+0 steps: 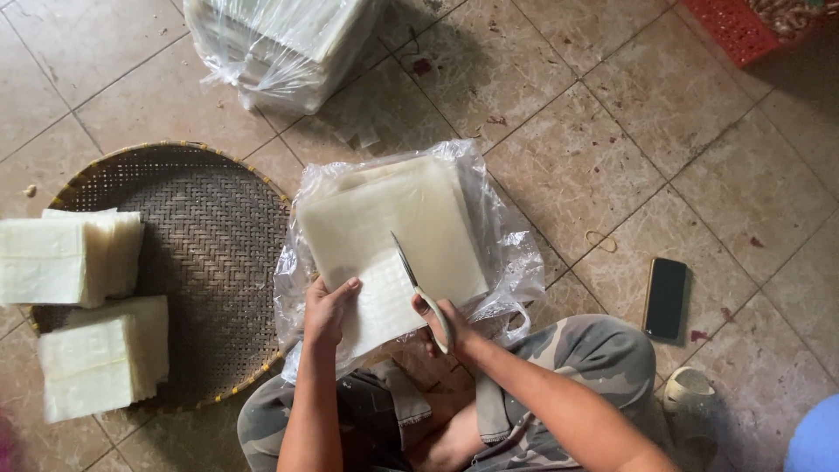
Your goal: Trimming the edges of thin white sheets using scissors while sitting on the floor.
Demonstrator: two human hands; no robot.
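A thick stack of pale square sheets (389, 223) lies on a clear plastic bag (516, 253) on the tiled floor in front of my knees. My right hand (441, 319) grips a pair of scissors (409, 267), whose blades point away from me into the stack's near edge. My left hand (328, 308) rests on the stack's near left corner and presses on the cut strip of sheets there.
A round woven tray (210, 253) at left carries two piles of cut sheets (65, 258) (100, 354). Another bagged bundle of sheets (280, 44) lies beyond. A dark phone (665, 297) and a rubber band (600, 240) lie on the floor to the right, a red basket (734, 26) at top right.
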